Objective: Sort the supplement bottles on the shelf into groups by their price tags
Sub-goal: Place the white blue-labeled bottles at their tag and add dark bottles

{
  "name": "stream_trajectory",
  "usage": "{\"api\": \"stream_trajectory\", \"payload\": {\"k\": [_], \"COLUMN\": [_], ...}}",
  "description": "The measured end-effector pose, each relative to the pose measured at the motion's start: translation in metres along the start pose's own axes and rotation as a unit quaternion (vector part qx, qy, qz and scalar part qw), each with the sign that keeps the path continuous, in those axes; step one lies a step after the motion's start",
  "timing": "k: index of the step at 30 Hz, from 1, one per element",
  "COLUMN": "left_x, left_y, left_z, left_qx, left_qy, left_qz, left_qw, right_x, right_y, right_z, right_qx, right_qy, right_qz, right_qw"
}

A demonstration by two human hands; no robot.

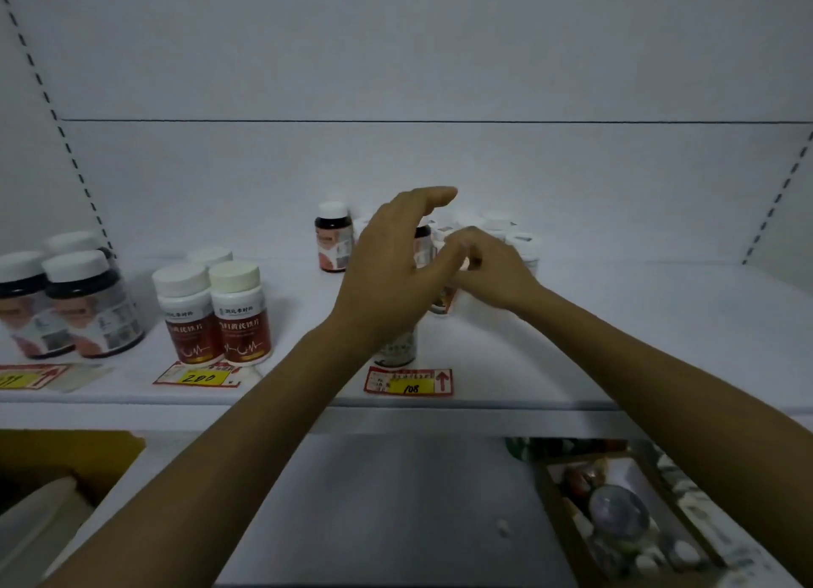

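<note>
I see my left hand (387,271) hovering released, fingers arched and holding nothing, above a cluster of white-capped bottles (506,231) at the back of the shelf (616,323). My right hand (492,271) curls its fingers just beside it; I cannot tell whether it grips a bottle. A grey-label bottle (396,350) stands just behind the 108 tag (409,383). Two red-label bottles (215,319) stand behind the 200 tag (198,376), dark bottles (88,306) further left.

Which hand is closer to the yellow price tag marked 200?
Left. The left hand is farther back on the shelf and to the right of the 200 price tag; the right hand is farther right again, beyond the left hand.
</note>
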State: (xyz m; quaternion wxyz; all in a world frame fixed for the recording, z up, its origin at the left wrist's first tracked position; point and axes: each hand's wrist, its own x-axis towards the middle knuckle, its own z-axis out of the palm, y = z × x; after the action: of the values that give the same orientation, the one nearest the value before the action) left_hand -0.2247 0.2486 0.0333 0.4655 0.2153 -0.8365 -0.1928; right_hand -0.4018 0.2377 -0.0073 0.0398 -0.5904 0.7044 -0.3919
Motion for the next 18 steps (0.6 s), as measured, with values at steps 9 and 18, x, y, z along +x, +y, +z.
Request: {"api": "stream_trajectory", "payload": {"k": [9,18], "left_x": [-0.052,-0.041], "left_y": [0.011,0.049], "left_z": [0.075,0.135], "left_qx": [-0.124,-0.190], "left_qy": [-0.178,-0.161], "left_qz": [-0.081,-0.144], "left_qw": [0.973,0.958], "right_x": [-0.121,-0.139], "right_y": [-0.001,0.048], "right_z": [-0.083,-0.130], "right_qx": [0.333,0.328], "right_qy": [0.054,0.051], "right_qz": [0.138,0.113], "right_qw": [0.931,0.936]}}
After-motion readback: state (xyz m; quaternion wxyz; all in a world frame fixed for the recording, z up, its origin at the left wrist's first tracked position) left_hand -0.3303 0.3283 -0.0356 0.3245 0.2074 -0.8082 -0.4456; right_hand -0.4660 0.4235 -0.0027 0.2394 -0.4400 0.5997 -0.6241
